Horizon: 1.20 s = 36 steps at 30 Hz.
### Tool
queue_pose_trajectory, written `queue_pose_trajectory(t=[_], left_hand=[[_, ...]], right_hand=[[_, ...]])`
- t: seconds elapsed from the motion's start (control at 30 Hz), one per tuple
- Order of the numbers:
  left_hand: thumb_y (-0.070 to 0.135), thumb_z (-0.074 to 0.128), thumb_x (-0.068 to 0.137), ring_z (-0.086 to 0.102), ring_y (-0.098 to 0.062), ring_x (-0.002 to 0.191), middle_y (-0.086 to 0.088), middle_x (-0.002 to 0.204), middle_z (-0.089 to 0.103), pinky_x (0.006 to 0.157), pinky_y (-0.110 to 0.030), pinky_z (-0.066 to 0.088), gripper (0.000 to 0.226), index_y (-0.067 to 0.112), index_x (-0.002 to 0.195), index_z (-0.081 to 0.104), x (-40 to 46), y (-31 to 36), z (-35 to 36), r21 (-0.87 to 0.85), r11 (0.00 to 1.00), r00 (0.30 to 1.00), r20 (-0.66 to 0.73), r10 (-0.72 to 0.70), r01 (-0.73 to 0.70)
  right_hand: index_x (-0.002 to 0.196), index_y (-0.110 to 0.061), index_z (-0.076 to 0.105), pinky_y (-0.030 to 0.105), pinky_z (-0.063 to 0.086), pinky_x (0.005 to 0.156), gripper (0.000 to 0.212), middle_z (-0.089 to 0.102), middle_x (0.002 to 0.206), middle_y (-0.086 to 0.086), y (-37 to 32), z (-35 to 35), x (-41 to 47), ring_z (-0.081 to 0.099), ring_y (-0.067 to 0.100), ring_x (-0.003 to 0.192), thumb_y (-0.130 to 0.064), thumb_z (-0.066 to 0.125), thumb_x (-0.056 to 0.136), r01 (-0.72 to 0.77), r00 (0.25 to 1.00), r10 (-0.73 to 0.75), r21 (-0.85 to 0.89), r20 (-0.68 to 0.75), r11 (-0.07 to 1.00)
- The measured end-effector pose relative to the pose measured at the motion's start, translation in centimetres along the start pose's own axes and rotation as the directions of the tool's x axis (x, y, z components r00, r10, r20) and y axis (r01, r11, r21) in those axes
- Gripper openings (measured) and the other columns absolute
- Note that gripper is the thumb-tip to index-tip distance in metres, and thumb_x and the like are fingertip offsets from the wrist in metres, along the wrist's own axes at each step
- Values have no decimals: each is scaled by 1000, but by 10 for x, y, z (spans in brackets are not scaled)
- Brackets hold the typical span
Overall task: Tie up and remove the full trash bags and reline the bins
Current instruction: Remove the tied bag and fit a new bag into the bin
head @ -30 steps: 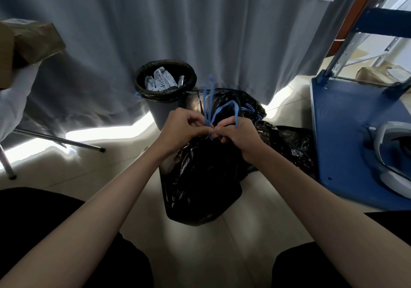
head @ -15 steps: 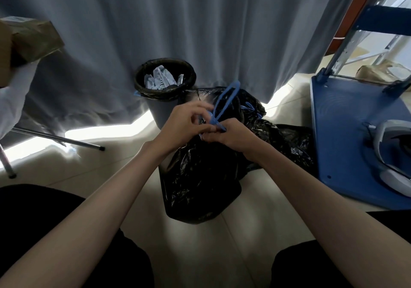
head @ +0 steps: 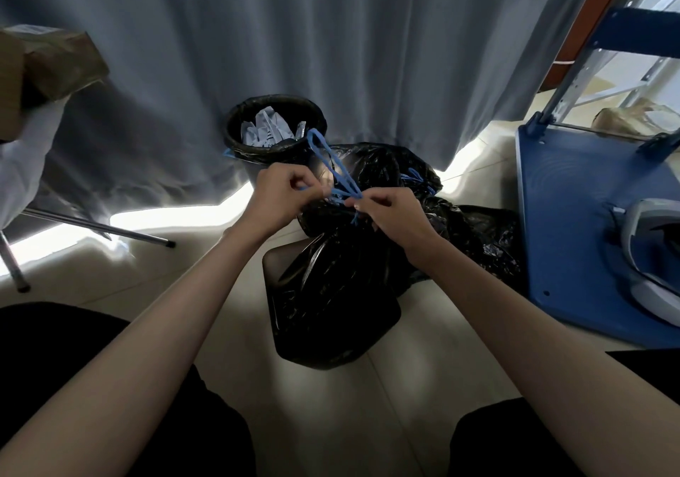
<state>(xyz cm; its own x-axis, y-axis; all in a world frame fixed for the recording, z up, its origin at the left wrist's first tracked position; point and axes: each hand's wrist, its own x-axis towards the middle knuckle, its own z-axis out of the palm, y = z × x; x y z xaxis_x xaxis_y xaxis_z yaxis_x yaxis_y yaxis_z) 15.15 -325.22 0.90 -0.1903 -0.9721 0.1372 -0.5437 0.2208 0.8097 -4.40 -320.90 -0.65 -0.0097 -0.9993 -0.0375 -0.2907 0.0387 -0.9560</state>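
1. Presently the black trash bag (head: 331, 292) is sitting on the floor (head: 386, 403) before the lined bin (head: 274, 137); it is looking soft, crinkly and slippery.
2. Best hold: the blue drawstring (head: 331, 161) at the gathered neck.
3. Left hand (head: 281, 196) and right hand (head: 395, 215) are each pinching the drawstring, forearms converging.

Over the last second the left hand (head: 279, 196) and right hand (head: 392, 215), first pressed together at the neck of the black trash bag (head: 338, 292), have drawn apart. The blue drawstring (head: 331, 163) loop (upright at first) now leans left and runs taut between the pinching fingers.
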Motion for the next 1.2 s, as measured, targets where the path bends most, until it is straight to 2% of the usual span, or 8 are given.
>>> queue_pose_trajectory(t=[0.13, 0.33, 0.53, 0.73, 0.83, 0.97, 1.07, 1.2], left_hand=[[32, 77, 80, 47, 3, 47, 2, 57, 60, 47, -7, 32, 19, 15, 72, 74, -1, -3, -1, 56, 997, 998, 12, -62, 61], [35, 74, 82, 44, -4, 54, 6, 56, 51, 53, -18, 35, 22, 17, 69, 72, 0, -11, -1, 48, 988, 988, 37, -152, 150], [32, 73, 83, 51, -14, 60, -7, 66, 59, 48, -19, 39, 31, 4, 72, 68, 1, -19, -9, 30, 962, 957, 105, -272, 270], [28, 77, 79, 52, -14, 59, -6, 65, 61, 52, -21, 38, 25, 10, 65, 66, 1, -16, -4, 106, 952, 947, 118, -300, 288], [22, 80, 75, 60, -12, 67, -1, 76, 68, 64, -26, 47, 17, 19, 66, 66, 3, -13, -3, 222, 959, 979, 58, -194, 176], [23, 75, 78, 59, 5, 80, 10, 97, 67, 74, -14, 46, 24, 23, 101, 68, 1, 12, 3, 256, 926, 960, 117, 255, -278], [31, 81, 75, 52, 20, 66, 14, 93, 70, 62, -2, 35, 41, 23, 111, 66, -6, 26, 13, 205, 931, 924, 302, 234, -303], [26, 84, 70, 61, 2, 62, 6, 72, 73, 63, -13, 42, 21, 21, 88, 74, -7, 15, 22, 180, 961, 940, 307, 148, -211]], right_hand=[[93, -14, 79, 29, 43, 58, 18, 70, 79, 15, -1, 4, 0, 52, 18, 61, -22, 63, 93, 42, 999, -40, 78, -32, 996], [91, -6, 75, 16, 43, 50, 22, 69, 81, 5, -2, -2, 2, 56, 1, 55, -11, 54, 97, -42, 996, 56, 178, -76, 983], [73, -12, 52, 25, 35, 56, 25, 75, 103, 13, -5, -6, 4, 51, 15, 53, -6, 39, 93, -254, 965, 252, 470, 70, 845], [75, -17, 40, 26, 33, 56, 23, 72, 71, 7, -1, -9, 10, 46, 15, 54, -10, 32, 96, -341, 938, 312, 539, 149, 770], [76, -16, 41, 26, 30, 54, 24, 53, 51, 0, -1, -5, 12, 43, 10, 43, -7, 29, 95, -339, 940, 308, 523, 148, 782], [77, -17, 41, 26, 28, 54, 24, 49, 49, -3, -5, -2, 10, 42, 9, 42, -8, 29, 95, -305, 952, 266, 440, 148, 845], [77, -16, 43, 25, 28, 53, 23, 48, 53, 1, -11, 1, 7, 41, 7, 41, -10, 30, 96, -279, 959, 235, 410, 156, 868], [77, -16, 45, 24, 29, 51, 24, 47, 56, 2, -14, 2, 5, 40, 9, 43, -11, 32, 97, -273, 959, 218, 377, 183, 885]])
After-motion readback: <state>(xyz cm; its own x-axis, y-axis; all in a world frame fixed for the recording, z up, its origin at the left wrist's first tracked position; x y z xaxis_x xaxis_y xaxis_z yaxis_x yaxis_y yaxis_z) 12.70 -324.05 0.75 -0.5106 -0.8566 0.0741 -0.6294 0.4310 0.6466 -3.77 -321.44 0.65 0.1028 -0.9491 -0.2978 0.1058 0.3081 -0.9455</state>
